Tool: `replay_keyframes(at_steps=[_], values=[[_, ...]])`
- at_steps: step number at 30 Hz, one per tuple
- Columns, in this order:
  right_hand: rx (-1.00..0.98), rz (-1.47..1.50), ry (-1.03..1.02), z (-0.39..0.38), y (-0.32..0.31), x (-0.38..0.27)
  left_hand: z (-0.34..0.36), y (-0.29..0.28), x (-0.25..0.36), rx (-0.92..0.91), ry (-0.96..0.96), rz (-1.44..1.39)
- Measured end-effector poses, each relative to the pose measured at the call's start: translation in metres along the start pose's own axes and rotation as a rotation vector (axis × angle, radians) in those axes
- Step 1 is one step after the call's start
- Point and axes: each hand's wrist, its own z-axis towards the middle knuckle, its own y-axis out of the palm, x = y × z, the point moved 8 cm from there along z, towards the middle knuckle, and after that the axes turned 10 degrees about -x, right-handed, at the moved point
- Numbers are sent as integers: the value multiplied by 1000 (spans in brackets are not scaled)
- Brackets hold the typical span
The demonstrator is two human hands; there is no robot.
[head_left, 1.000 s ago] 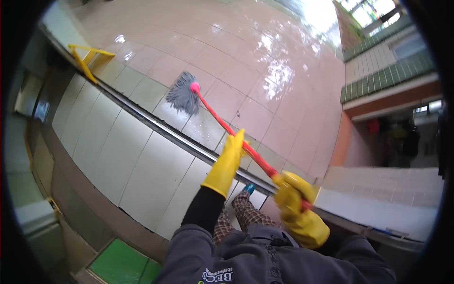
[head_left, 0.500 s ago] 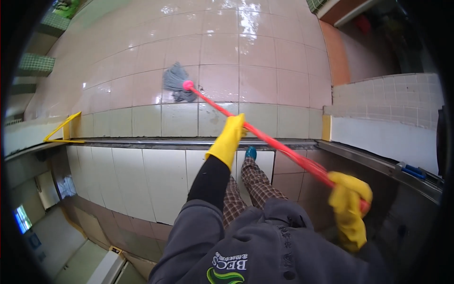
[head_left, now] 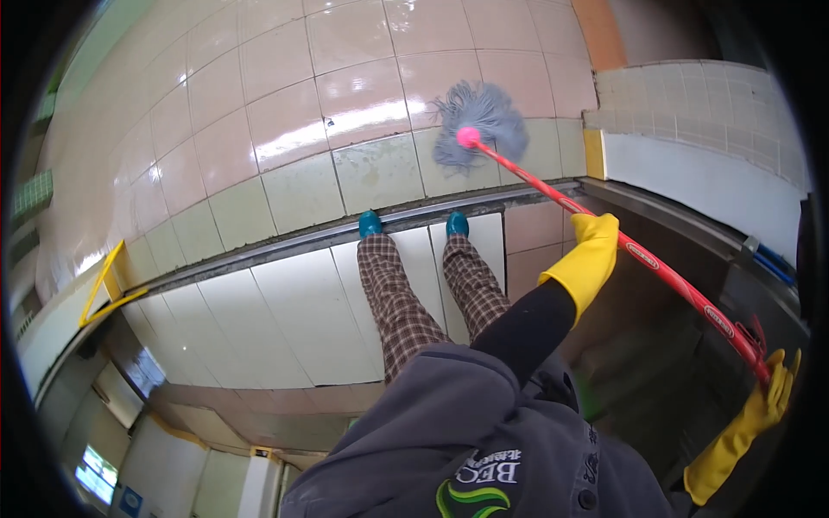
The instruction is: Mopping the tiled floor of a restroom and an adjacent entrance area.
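Note:
A mop with a grey string head (head_left: 505, 129), a pink socket and a long red handle (head_left: 656, 268) slants across the right side. Its strands lie spread on the wet floor tiles, over pale green and pink ones. My left hand (head_left: 598, 246), in a yellow rubber glove, is closed round the handle partway along. At the handle's near end is my right hand (head_left: 760, 401), gloved the same way; the handle's end rests in it, some fingers partly straightened. A red loop hangs off the handle beside that hand.
A metal door track (head_left: 302, 237) crosses the floor, with my teal shoes (head_left: 370, 224) at its edge. On the left stands a yellow triangular frame (head_left: 105, 289). A low white wall (head_left: 691, 168) and a ledge with a blue object (head_left: 773, 263) lie at right.
The mop head has swept right and slightly nearer. Both hands have moved right with the handle, the right hand also lower. My view has turned, and both shoes now show.

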Motion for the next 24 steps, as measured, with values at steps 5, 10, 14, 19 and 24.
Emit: replay_keyframes(at_steps=[5, 10, 14, 19, 24], values=[[-116, 1113, 132, -13, 31, -81, -25, -208, 77, 150, 124, -93], [-437, 1994, 331, 34, -53, -325, -42, -450, 167, 165, 425, -163], [-1854, 3214, 39, 28, -179, -553, -78, -640, 248, 274, 177, -268], [-1042, 3102, -515, 51, -260, -637, -131, -692, 280, 307, -21, -340], [-999, 2997, -571, 33, -207, -572, -111, -662, 243, 536, 68, -123]])
